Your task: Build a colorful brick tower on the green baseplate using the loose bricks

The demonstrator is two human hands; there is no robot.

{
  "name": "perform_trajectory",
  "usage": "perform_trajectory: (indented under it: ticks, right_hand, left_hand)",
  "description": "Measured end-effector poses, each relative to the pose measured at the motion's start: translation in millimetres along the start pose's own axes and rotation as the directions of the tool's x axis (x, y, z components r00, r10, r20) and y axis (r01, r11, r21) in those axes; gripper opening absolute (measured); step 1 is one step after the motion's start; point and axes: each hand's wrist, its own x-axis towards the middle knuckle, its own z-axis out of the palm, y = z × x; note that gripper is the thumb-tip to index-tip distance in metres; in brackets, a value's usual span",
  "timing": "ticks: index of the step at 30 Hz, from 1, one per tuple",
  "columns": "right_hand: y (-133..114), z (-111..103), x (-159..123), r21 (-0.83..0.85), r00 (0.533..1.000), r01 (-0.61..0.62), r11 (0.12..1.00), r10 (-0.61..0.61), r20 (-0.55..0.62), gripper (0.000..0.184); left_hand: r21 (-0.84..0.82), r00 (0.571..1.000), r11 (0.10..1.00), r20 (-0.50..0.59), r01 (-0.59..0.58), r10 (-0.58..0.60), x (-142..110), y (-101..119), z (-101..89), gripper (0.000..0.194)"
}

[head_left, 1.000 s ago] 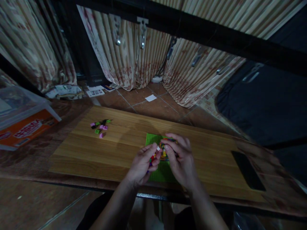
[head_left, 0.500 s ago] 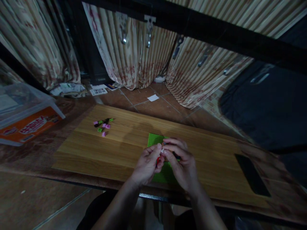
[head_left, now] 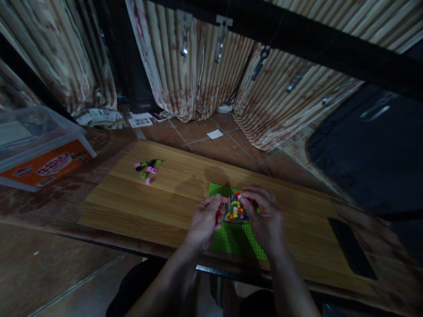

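Note:
A stepped build of many-coloured toy bricks (head_left: 235,210) stands on a green studded baseplate (head_left: 231,242). To its right, my right hand (head_left: 268,218) is closed, with a small white brick (head_left: 240,198) pinched in its fingertips at the top of the build. My left hand (head_left: 204,220) is at the build's left side, fingers curled and thumb near the index fingertip. Something red (head_left: 217,214), apparently a brick, shows between those fingers; the rest of it is hidden.
Loose pink, green and dark bricks (head_left: 154,170) lie on the left of the wooden board (head_left: 178,198). Further left is a clear plastic box (head_left: 49,127) with an orange label. A dark flat slab (head_left: 352,248) rests at the board's right end.
My hands have moved apart, uncovering the coloured build between them. The white brick, earlier between both hands' fingertips, is now in my right hand alone. The whole view has shifted slightly.

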Motion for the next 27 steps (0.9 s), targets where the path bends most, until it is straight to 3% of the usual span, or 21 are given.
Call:
perform_trajectory:
  ticks: [9,17,21,27]
  right_hand:
    - [-9,4,0,-0.120,0.998,0.052,0.991,-0.047,0.045,0.013]
    - [-12,6,-1,-0.129,0.998,0.068,0.989,-0.067,0.016,0.014]
    - [-7,5,-3,-0.071,1.000,0.017,0.997,-0.016,0.022,0.013]
    - [1,6,-2,0.062,0.990,-0.128,0.990,0.132,-0.056,0.017]
  left_hand:
    - [0.085,1.000,0.996,0.018,-0.026,0.024,0,-8,4.8,0.044]
    - [0.262,0.978,0.942,0.087,-0.208,0.192,0,-18,7.0,0.043]
    - [0.305,0.959,0.911,0.137,-0.279,0.248,2,-23,4.4,0.042]
    - [0.291,0.960,0.916,0.123,-0.278,0.252,3,-24,4.9,0.042]
